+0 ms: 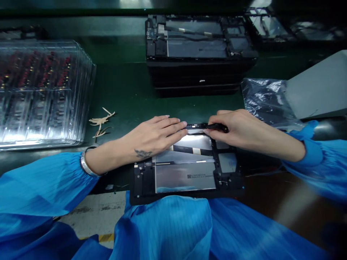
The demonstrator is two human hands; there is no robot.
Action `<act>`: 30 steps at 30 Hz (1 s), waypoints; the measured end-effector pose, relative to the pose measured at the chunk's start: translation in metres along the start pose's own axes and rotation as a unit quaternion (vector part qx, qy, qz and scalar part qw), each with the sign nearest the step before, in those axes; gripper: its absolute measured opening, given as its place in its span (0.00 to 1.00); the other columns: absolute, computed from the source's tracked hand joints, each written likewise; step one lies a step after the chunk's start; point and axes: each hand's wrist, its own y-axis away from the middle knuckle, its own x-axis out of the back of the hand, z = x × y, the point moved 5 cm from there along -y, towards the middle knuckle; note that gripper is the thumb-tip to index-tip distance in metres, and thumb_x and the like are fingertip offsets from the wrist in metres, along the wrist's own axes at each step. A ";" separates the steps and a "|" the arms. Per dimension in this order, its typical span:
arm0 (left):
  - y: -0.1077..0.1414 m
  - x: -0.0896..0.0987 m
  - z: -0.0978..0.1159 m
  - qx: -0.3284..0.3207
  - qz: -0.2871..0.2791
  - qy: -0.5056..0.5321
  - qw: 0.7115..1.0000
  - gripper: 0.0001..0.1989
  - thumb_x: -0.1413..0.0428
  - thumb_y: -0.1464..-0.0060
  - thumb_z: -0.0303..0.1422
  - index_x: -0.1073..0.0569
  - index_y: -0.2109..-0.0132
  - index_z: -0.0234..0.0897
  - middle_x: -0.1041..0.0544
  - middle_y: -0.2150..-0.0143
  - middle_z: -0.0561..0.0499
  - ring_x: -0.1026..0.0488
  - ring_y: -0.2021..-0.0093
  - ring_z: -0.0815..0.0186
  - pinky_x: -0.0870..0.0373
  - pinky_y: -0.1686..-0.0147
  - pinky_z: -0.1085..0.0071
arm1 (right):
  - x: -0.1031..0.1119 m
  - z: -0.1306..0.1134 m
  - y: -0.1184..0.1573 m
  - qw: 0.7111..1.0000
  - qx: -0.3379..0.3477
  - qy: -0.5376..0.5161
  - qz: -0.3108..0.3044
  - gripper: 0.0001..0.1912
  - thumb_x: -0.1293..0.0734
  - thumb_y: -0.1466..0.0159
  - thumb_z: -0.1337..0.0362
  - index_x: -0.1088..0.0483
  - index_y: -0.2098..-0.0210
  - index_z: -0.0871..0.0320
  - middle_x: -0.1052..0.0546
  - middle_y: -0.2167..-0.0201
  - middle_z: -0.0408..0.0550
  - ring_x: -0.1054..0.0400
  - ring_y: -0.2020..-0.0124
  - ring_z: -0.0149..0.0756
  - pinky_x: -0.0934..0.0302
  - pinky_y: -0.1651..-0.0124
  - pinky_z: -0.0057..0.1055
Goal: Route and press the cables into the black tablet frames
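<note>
An opened tablet point(187, 177) lies near the bench edge in front of me, its silver battery cells and black frame exposed. My left hand point(159, 134) rests flat across its far left part, fingers stretched out and fingertips at a narrow dark strip point(195, 126) along the far edge. From the other side, my right hand point(230, 126) pinches a slim black tool point(218, 127), possibly tweezers, its tip at the right end of that strip. A dark flat cable point(184, 149) with a pale tape piece crosses the battery. My left palm hides part of the tablet.
Several similar tablets point(200, 72) are stacked behind. Clear plastic trays point(46, 119) with small circuit parts stand at left, beside peeled beige strips point(101, 121). A clear plastic bag point(265, 101) and a pale box point(320, 86) sit at right.
</note>
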 end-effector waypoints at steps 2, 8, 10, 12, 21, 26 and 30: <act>0.000 0.000 0.001 -0.002 0.004 -0.012 1.000 0.20 0.56 0.27 0.26 0.28 0.36 0.26 0.27 0.35 0.35 0.26 0.36 0.51 0.26 0.39 0.53 | 0.000 -0.001 0.000 1.000 0.000 0.002 -0.001 0.15 0.40 0.32 0.55 0.27 0.65 0.58 0.30 0.71 0.47 0.37 0.73 0.34 0.51 0.68 0.32; -0.005 0.006 0.004 -0.020 0.019 -0.049 0.998 0.19 0.57 0.28 0.25 0.26 0.40 0.26 0.24 0.39 0.35 0.24 0.40 0.51 0.24 0.42 0.56 | 0.000 0.000 0.001 1.000 0.001 0.004 -0.002 0.15 0.40 0.31 0.55 0.27 0.64 0.58 0.30 0.70 0.47 0.37 0.72 0.35 0.52 0.68 0.32; -0.008 0.007 0.005 -0.022 0.012 -0.060 0.998 0.19 0.56 0.28 0.24 0.26 0.40 0.26 0.23 0.40 0.35 0.23 0.41 0.51 0.23 0.44 0.57 | 0.000 0.000 0.000 1.000 0.003 0.006 -0.003 0.15 0.40 0.31 0.55 0.27 0.64 0.57 0.30 0.70 0.47 0.37 0.72 0.35 0.51 0.68 0.32; -0.011 0.007 0.007 -0.019 0.000 -0.071 0.997 0.19 0.56 0.28 0.23 0.26 0.40 0.26 0.23 0.40 0.35 0.23 0.42 0.51 0.23 0.46 0.58 | 0.000 0.001 0.000 1.000 -0.001 0.008 -0.006 0.15 0.40 0.31 0.55 0.27 0.64 0.57 0.30 0.70 0.47 0.36 0.72 0.36 0.51 0.68 0.32; -0.030 0.005 0.008 0.003 -0.054 -0.110 0.993 0.21 0.59 0.28 0.24 0.27 0.38 0.31 0.23 0.52 0.38 0.24 0.51 0.52 0.28 0.61 0.62 | -0.001 0.000 -0.002 1.000 0.005 0.023 -0.005 0.12 0.38 0.32 0.58 0.30 0.67 0.58 0.31 0.71 0.46 0.38 0.73 0.33 0.54 0.70 0.31; -0.043 0.003 0.010 0.002 -0.061 -0.120 0.991 0.21 0.56 0.29 0.26 0.30 0.35 0.35 0.25 0.55 0.39 0.27 0.54 0.53 0.36 0.64 0.64 | 0.015 -0.008 0.003 0.996 0.047 0.020 0.070 0.07 0.35 0.34 0.62 0.30 0.68 0.57 0.29 0.71 0.46 0.35 0.71 0.35 0.51 0.69 0.31; -0.050 0.000 0.012 0.001 -0.050 -0.106 0.993 0.19 0.53 0.30 0.27 0.27 0.38 0.36 0.26 0.57 0.40 0.28 0.56 0.54 0.38 0.64 0.64 | 0.043 -0.031 0.050 0.922 0.023 -0.156 0.354 0.08 0.33 0.30 0.60 0.24 0.61 0.55 0.25 0.71 0.44 0.31 0.69 0.36 0.39 0.62 0.34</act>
